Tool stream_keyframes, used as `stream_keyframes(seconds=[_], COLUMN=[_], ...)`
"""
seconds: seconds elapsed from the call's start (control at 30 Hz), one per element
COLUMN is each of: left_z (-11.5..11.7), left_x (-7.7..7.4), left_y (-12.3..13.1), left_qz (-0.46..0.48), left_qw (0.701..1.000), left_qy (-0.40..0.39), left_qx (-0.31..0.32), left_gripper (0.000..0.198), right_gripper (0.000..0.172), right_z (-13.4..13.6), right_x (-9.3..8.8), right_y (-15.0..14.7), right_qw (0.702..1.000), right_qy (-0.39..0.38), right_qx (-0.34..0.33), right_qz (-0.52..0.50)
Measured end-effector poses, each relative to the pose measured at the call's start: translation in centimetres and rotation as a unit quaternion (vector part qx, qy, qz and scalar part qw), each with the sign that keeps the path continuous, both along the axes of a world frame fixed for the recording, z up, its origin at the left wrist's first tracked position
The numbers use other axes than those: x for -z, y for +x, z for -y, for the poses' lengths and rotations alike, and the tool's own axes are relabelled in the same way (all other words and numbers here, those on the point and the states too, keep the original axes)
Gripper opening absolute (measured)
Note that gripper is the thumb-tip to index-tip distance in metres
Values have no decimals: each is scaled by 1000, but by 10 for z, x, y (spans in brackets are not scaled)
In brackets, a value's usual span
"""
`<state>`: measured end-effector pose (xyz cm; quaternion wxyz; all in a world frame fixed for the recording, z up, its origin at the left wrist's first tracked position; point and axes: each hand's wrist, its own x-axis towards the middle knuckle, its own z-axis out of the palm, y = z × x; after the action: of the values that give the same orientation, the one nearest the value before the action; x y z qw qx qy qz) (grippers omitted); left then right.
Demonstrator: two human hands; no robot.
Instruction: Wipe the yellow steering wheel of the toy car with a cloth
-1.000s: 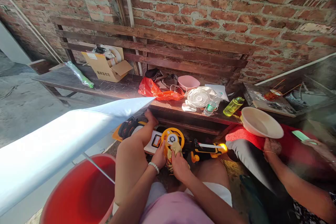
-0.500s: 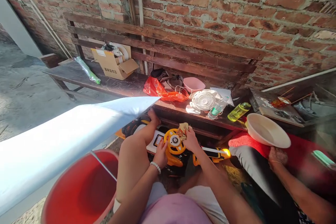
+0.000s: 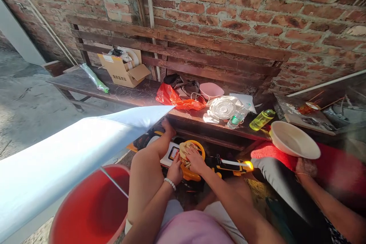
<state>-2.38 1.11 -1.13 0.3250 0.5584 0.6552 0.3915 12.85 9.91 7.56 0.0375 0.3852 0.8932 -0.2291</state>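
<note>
A yellow steering wheel (image 3: 201, 148) on a black, white and yellow ride-on toy car (image 3: 168, 154) stands between my legs. My right hand (image 3: 196, 161) presses a crumpled tan patterned cloth (image 3: 185, 148) onto the left and middle part of the wheel, its fingers over the cloth. My left hand (image 3: 175, 172), with a white bead bracelet at the wrist, is closed at the wheel's lower left rim beside the cloth. The wheel's hub is hidden beneath cloth and hand.
A red bucket (image 3: 91, 206) stands at my left below a pale blue sheet-like surface (image 3: 85, 148). The wooden bench (image 3: 128, 97) ahead bears a cardboard box (image 3: 122, 72), a fan (image 3: 223, 108) and bottles. To my right, another person's hand (image 3: 305, 167) is by a cream basin (image 3: 296, 141).
My right hand has moved left with the cloth, from the wheel's upper right side to across its left and middle. The left hand has stayed at the left rim.
</note>
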Motion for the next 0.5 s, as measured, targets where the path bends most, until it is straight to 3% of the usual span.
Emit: stream_keyframes(seconds=[0.13, 0.27, 0.5], left_z=[-2, -3, 1], left_x=[-10, -14, -2], left_y=[-3, -4, 5], left_qz=[27, 52, 25], left_qw=[997, 993, 998], left_qy=[-36, -37, -43], left_qx=[-60, -101, -50], left_gripper=[50, 62, 78], right_gripper=[73, 82, 84], right_z=[28, 57, 92], right_x=[12, 22, 21], right_y=[9, 32, 64], right_qw=[999, 999, 999], right_qy=[6, 5, -8], right_qx=[31, 39, 49], right_qz=[-5, -15, 8])
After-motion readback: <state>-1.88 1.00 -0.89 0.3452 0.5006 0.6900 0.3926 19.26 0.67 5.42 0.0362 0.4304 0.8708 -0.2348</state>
